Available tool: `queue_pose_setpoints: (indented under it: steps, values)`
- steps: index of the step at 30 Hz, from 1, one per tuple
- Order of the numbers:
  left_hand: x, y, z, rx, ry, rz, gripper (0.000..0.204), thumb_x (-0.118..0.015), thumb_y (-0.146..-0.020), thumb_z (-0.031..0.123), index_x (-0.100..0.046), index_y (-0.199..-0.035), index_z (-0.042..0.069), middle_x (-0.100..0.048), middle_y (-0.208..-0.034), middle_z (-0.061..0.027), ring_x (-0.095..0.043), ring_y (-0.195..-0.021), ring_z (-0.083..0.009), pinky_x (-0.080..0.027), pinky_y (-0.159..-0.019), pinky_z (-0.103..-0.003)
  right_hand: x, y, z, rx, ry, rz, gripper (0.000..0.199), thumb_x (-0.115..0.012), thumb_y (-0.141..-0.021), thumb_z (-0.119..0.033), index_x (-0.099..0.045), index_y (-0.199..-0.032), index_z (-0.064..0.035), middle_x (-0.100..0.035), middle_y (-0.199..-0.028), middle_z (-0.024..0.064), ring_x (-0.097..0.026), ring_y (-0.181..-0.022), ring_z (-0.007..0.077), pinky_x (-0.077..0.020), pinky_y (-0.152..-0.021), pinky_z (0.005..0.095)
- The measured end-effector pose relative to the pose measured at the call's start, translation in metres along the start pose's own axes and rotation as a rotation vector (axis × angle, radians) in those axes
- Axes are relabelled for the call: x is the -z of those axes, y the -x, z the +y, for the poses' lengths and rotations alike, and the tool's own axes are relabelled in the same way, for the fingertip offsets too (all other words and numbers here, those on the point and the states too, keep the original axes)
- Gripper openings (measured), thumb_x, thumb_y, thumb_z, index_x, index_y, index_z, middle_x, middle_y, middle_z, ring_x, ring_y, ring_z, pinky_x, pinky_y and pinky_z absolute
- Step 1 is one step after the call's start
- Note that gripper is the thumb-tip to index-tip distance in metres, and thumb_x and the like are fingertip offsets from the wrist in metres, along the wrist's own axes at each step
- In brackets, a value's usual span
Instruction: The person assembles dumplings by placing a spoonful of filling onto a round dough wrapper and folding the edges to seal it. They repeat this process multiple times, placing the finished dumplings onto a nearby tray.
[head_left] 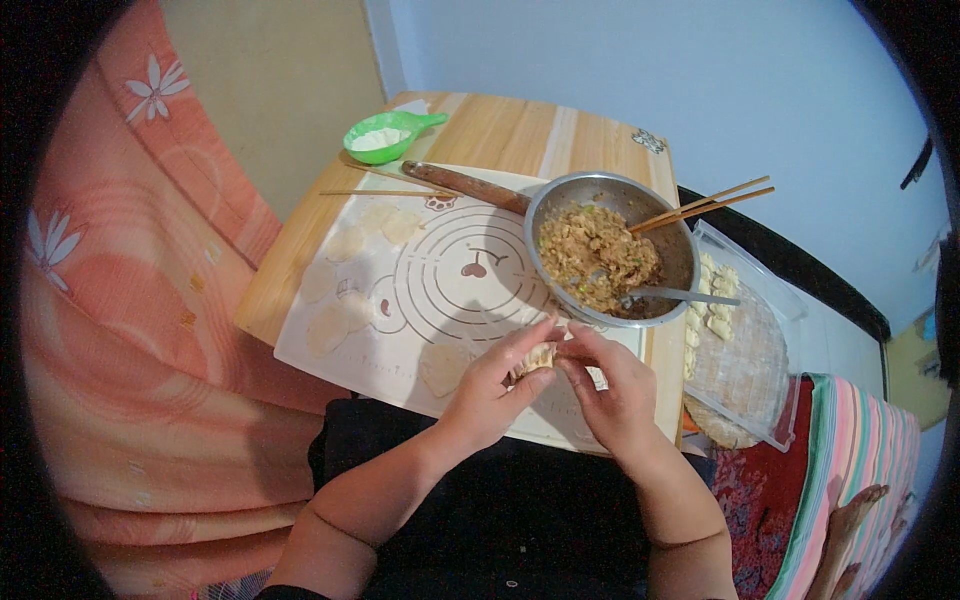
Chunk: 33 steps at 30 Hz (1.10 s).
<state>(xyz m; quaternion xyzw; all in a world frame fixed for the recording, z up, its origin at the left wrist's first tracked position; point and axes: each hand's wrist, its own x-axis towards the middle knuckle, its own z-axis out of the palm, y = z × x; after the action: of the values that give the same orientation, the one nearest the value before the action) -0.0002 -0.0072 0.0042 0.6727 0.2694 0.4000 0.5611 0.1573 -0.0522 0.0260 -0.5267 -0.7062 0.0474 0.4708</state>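
Note:
My left hand (495,385) and my right hand (610,385) meet over the near edge of a pale silicone kneading mat (420,290). Together they pinch a small filled dumpling (537,358) between their fingertips. Just beyond them stands a steel bowl (608,205) of minced filling (597,260) with a metal spoon (675,295) resting in it and wooden chopsticks (705,203) laid across its rim. Several flat round wrappers (330,325) lie on the mat to the left.
A wooden rolling pin (462,185) and a thin stick (385,193) lie at the mat's far edge. A green scoop (385,135) holds flour. To the right, a clear tray with a woven mat (745,365) carries several finished dumplings (712,305). Peach fabric (130,300) lies left.

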Motion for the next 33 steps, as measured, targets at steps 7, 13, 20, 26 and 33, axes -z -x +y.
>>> queue_pose_setpoints:
  steps: [7, 13, 20, 26, 33]
  values:
    - [0.006, -0.003, -0.001, -0.168, -0.104, 0.012, 0.038, -0.057, -0.086, 0.003, -0.05, -0.124, 0.002, -0.053, -0.123, -0.0117, -0.05, -0.114, -0.0212, -0.037, -0.099, -0.032, 0.0, 0.003, 0.001, -0.106, -0.193, 0.024, 0.044, -0.068, -0.078, 0.0, -0.054, -0.12, -0.0048, -0.064, -0.093, 0.0113, -0.065, -0.08, 0.0196, -0.0531, -0.07, 0.0289]
    - [0.004, -0.001, -0.004, -0.202, -0.172, -0.011, 0.034, -0.059, -0.086, 0.005, -0.055, -0.12, 0.005, -0.055, -0.12, -0.0114, -0.054, -0.11, -0.0221, -0.043, -0.093, -0.032, 0.004, 0.004, -0.002, -0.11, -0.169, -0.002, 0.045, -0.069, -0.077, 0.001, -0.055, -0.119, -0.0045, -0.064, -0.087, 0.0111, -0.065, -0.079, 0.0201, -0.0528, -0.07, 0.0283]
    - [0.001, -0.001, -0.009, 0.038, 0.011, -0.001, 0.031, -0.059, -0.088, 0.009, -0.056, -0.118, 0.004, -0.057, -0.116, -0.0067, -0.053, -0.106, -0.0144, -0.042, -0.089, -0.027, 0.0, 0.005, 0.003, -0.261, -0.342, 0.029, 0.047, -0.068, -0.078, -0.001, -0.053, -0.123, -0.004, -0.064, -0.092, 0.0103, -0.064, -0.084, 0.0179, -0.0525, -0.075, 0.0285]
    - [0.004, -0.005, -0.008, 0.219, 0.256, -0.013, 0.031, -0.057, -0.089, 0.011, -0.055, -0.119, 0.002, -0.058, -0.114, -0.0054, -0.053, -0.104, -0.0119, -0.041, -0.091, -0.026, 0.003, 0.003, 0.002, -0.315, -0.388, -0.023, 0.046, -0.066, -0.079, 0.001, -0.053, -0.123, -0.004, -0.064, -0.096, 0.0107, -0.063, -0.087, 0.0179, -0.052, -0.077, 0.0281]
    - [0.003, -0.003, -0.012, 0.241, 0.273, -0.083, 0.033, -0.051, -0.094, 0.017, -0.051, -0.122, 0.0, -0.056, -0.118, -0.0069, -0.052, -0.108, -0.013, -0.041, -0.094, -0.029, 0.004, 0.006, 0.004, -0.289, -0.324, -0.116, 0.044, -0.068, -0.078, -0.003, -0.055, -0.12, -0.0045, -0.063, -0.092, 0.011, -0.063, -0.083, 0.0194, -0.0523, -0.071, 0.0281]
